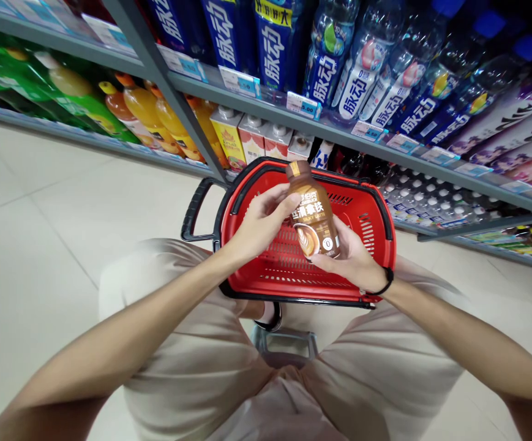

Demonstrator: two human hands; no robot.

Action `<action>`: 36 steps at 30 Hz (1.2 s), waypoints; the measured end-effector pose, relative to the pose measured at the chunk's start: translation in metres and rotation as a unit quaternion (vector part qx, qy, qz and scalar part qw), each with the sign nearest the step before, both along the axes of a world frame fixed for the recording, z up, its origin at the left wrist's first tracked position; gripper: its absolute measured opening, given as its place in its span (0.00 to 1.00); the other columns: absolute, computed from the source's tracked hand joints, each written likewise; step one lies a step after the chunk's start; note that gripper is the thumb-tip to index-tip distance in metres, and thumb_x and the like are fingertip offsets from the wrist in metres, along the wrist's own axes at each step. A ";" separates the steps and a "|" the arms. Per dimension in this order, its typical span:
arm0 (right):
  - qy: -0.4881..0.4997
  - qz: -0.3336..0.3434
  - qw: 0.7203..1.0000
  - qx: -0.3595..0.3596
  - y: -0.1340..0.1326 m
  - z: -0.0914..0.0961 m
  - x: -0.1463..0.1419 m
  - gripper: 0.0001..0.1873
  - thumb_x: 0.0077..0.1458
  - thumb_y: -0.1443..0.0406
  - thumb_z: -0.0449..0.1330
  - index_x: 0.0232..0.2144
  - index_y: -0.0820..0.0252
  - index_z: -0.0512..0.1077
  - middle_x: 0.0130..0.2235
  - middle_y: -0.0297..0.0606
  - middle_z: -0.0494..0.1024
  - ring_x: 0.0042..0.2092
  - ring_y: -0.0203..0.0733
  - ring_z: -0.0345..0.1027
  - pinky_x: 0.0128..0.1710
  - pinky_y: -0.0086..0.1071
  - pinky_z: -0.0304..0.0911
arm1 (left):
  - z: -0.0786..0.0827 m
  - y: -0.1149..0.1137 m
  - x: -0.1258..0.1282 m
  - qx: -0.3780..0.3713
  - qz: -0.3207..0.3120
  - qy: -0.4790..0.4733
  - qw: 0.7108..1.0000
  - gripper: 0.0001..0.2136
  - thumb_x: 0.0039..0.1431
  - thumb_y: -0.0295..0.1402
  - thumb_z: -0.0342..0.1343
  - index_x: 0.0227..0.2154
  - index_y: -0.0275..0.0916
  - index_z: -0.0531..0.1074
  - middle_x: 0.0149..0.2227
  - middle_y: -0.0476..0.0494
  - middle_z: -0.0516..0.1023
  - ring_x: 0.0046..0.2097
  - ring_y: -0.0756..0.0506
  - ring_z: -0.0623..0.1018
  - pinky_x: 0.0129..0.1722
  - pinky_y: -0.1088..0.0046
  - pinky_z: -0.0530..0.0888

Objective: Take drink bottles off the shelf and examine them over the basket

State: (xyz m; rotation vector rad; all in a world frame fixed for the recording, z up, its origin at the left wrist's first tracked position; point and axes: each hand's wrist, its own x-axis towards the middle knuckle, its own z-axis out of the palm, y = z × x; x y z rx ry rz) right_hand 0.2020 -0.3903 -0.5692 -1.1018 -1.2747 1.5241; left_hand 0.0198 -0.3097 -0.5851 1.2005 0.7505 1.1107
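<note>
A brown bottle of silky latte coffee [310, 214] is held between both hands, its cap tilted up and away from me and its label facing me. My left hand [266, 214] grips it near the neck, thumb on the front and fingers partly hidden behind. Around the lower end closes my right hand [352, 254], with a black band on the wrist. Directly beneath the bottle is a red shopping basket [242, 260] with black rims. No other item shows inside the visible part of the basket.
In front stand grey shelves [266, 92] filled with blue drink bottles [275, 46]. Lower down are juice cartons [250, 138], orange drinks [144, 113] and small white-capped bottles [431, 196]. The basket's black handle [192, 214] juts left. Pale tiles [40, 245] cover the floor.
</note>
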 end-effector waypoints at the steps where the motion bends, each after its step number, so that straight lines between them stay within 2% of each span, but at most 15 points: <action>1: -0.008 -0.012 1.000 0.009 0.000 0.001 -0.001 0.40 0.49 0.61 0.76 0.60 0.58 0.63 0.60 0.46 0.72 0.59 0.48 0.70 0.62 0.40 0.67 | 0.000 0.001 -0.001 0.005 -0.006 0.004 1.000 0.25 0.55 0.55 0.66 0.45 0.39 0.80 0.45 0.40 0.83 0.48 0.41 0.81 0.52 0.65 0.78; 5: -0.056 -0.043 0.996 0.049 -0.002 0.003 -0.002 0.47 0.47 0.57 0.77 0.64 0.58 0.63 0.65 0.48 0.68 0.66 0.53 0.64 0.68 0.45 0.61 | 0.002 0.001 -0.003 0.014 -0.008 0.011 1.000 0.25 0.56 0.55 0.66 0.46 0.38 0.80 0.46 0.39 0.83 0.51 0.39 0.80 0.53 0.64 0.77; 9: -0.105 -0.043 0.989 0.099 -0.003 -0.001 0.001 0.53 0.49 0.57 0.76 0.71 0.57 0.57 0.70 0.47 0.63 0.70 0.52 0.59 0.70 0.44 0.58 | 0.005 -0.001 -0.003 0.015 -0.024 0.010 1.000 0.26 0.55 0.54 0.67 0.46 0.37 0.80 0.47 0.39 0.83 0.53 0.38 0.80 0.55 0.64 0.76; 13: -0.134 -0.040 0.981 0.136 -0.003 -0.005 0.005 0.52 0.53 0.59 0.75 0.73 0.56 0.55 0.71 0.47 0.61 0.70 0.52 0.58 0.72 0.46 0.56 | 0.006 -0.002 -0.002 0.016 -0.063 -0.014 0.998 0.27 0.53 0.52 0.70 0.49 0.37 0.78 0.52 0.39 0.81 0.55 0.38 0.79 0.56 0.64 0.77; 16: -0.155 -0.036 0.974 0.159 -0.003 -0.005 0.007 0.51 0.54 0.60 0.74 0.73 0.54 0.55 0.72 0.45 0.59 0.71 0.52 0.56 0.73 0.46 0.52 | 0.003 -0.002 -0.002 0.018 -0.078 -0.029 0.996 0.27 0.51 0.49 0.72 0.49 0.36 0.77 0.52 0.38 0.81 0.54 0.39 0.80 0.54 0.66 0.77; 20: -0.148 -0.033 0.978 0.145 -0.005 -0.004 0.003 0.47 0.59 0.59 0.71 0.74 0.53 0.54 0.72 0.41 0.58 0.73 0.50 0.52 0.74 0.44 0.51 | -0.001 -0.002 -0.001 0.019 -0.070 -0.043 0.996 0.26 0.52 0.47 0.72 0.47 0.36 0.76 0.50 0.39 0.82 0.51 0.41 0.81 0.53 0.68 0.77; 22: -0.128 -0.036 0.985 0.107 -0.006 -0.004 0.001 0.48 0.60 0.57 0.70 0.74 0.51 0.53 0.69 0.41 0.64 0.69 0.51 0.61 0.69 0.44 0.61 | -0.004 -0.002 -0.001 0.015 -0.064 -0.040 0.997 0.26 0.52 0.47 0.72 0.48 0.36 0.76 0.51 0.39 0.81 0.52 0.41 0.81 0.54 0.68 0.77; 24: -0.106 -0.036 0.992 0.056 -0.007 -0.004 0.000 0.49 0.60 0.54 0.70 0.75 0.47 0.50 0.62 0.42 0.72 0.55 0.50 0.74 0.53 0.43 0.76 | -0.006 -0.003 -0.001 0.013 -0.064 -0.036 0.997 0.26 0.52 0.46 0.73 0.49 0.36 0.75 0.51 0.38 0.81 0.52 0.40 0.80 0.53 0.68 0.77; 26: -0.080 -0.034 0.996 0.015 -0.007 -0.003 -0.001 0.49 0.61 0.52 0.69 0.75 0.45 0.49 0.54 0.41 0.77 0.37 0.44 0.75 0.33 0.39 0.77 | -0.007 -0.004 -0.001 0.014 -0.064 -0.035 0.997 0.27 0.52 0.45 0.73 0.49 0.36 0.75 0.52 0.38 0.81 0.52 0.41 0.80 0.52 0.70 0.77; 28: -0.064 -0.036 0.997 0.000 -0.007 -0.003 0.000 0.46 0.62 0.50 0.68 0.74 0.44 0.51 0.51 0.41 0.78 0.29 0.39 0.70 0.25 0.36 0.72 | -0.008 -0.005 -0.001 0.017 -0.066 -0.033 0.997 0.27 0.52 0.44 0.73 0.51 0.35 0.75 0.52 0.37 0.81 0.52 0.41 0.80 0.52 0.70 0.77; 30: -0.063 -0.043 0.997 -0.005 -0.005 -0.002 0.001 0.44 0.61 0.49 0.67 0.72 0.44 0.53 0.52 0.41 0.77 0.31 0.40 0.72 0.25 0.35 0.73 | -0.008 -0.006 -0.001 0.019 -0.071 -0.026 0.997 0.27 0.53 0.44 0.73 0.51 0.35 0.74 0.51 0.37 0.81 0.51 0.41 0.81 0.52 0.69 0.77; 33: -0.047 -0.045 0.998 -0.024 -0.003 0.001 0.003 0.47 0.58 0.49 0.69 0.72 0.44 0.53 0.58 0.43 0.74 0.45 0.48 0.76 0.33 0.37 0.77 | -0.006 -0.008 0.000 0.020 -0.067 -0.014 0.997 0.26 0.52 0.45 0.73 0.48 0.35 0.75 0.49 0.38 0.81 0.48 0.41 0.81 0.49 0.68 0.78; 36: -0.007 -0.010 0.999 -0.042 -0.002 0.006 0.003 0.51 0.55 0.51 0.72 0.73 0.44 0.51 0.63 0.45 0.69 0.50 0.52 0.75 0.37 0.41 0.80 | -0.002 -0.008 0.001 0.018 -0.047 -0.011 0.999 0.26 0.50 0.45 0.73 0.46 0.34 0.75 0.47 0.37 0.82 0.47 0.41 0.81 0.48 0.69 0.77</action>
